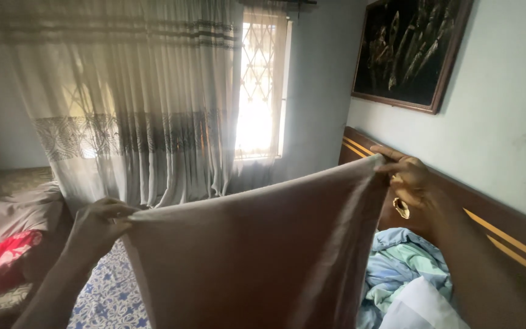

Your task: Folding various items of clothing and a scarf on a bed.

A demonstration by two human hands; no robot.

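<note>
1. The left hand (pixel 100 220) is pinching one top corner of the cloth (pixel 257 250); the right hand (pixel 410 183) is gripping the other, fingers closed on the hem.
2. The cloth is hanging spread between both hands, in front of the curtain (pixel 135 103) and beside the headboard (pixel 506 234).
3. It is looking light, soft and limp, sagging along the top edge; the corners seem the surest hold.
4. Thin, smooth weave, brownish, falling in loose folds.
</note>
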